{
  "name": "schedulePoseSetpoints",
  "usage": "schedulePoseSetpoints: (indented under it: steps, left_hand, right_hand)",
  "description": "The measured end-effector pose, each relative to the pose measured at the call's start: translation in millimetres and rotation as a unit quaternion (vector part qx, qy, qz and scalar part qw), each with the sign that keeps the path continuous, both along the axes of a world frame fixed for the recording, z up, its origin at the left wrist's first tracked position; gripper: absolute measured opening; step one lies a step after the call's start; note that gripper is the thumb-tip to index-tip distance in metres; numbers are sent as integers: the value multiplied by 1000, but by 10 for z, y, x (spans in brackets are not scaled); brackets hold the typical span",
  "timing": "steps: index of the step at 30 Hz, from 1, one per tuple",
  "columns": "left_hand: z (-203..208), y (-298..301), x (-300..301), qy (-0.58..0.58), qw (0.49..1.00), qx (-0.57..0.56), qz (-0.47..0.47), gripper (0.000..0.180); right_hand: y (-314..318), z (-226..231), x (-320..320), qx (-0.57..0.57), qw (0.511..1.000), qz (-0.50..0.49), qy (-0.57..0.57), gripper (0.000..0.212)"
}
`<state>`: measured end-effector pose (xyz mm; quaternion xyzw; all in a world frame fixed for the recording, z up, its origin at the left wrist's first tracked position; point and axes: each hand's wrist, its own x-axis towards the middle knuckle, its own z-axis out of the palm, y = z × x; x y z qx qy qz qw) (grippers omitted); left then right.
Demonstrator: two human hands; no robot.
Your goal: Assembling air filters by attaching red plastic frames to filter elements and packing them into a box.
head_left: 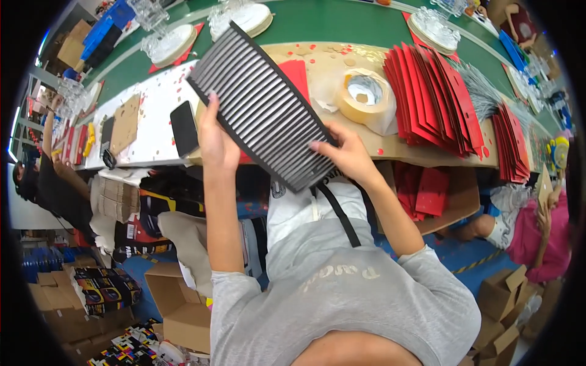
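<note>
A black slatted panel (pixel 259 100), with rows of narrow parallel slits and a solid dark border, is tilted in front of me above the table's near edge. Its left edge is gripped by my left hand (pixel 218 139), the thumb lying along the border. My right hand (pixel 349 152) holds the lower right edge, thumb over the slats and fingers partly hidden. Behind the panel, a red sheet (pixel 294 76) shows in part on the brown table cover. A black phone (pixel 184 129) lies just left of my left hand.
A large tape roll (pixel 364 97) and a row of red folded cards (pixel 430 100) stand to the right. Below them is a cardboard box (pixel 462 198) with red pieces. Clear ornaments on round bases (pixel 174 46) line the green conveyor (pixel 329 23). Co-workers sit left and right.
</note>
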<state>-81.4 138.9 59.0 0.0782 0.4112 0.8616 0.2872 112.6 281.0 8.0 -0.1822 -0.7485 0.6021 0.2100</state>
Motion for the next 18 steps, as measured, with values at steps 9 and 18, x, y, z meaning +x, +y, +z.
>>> schedulePoseSetpoints:
  steps: [9,18]
  left_hand:
    - [-249,-507,564,134,963,-175,-153,22]
    - [-219,-429,686,58,998,10,2,20]
  right_hand:
    - [93,617,-623,22,996,43,69,42]
    - [-549,461,-215,370,901,-72,216,37]
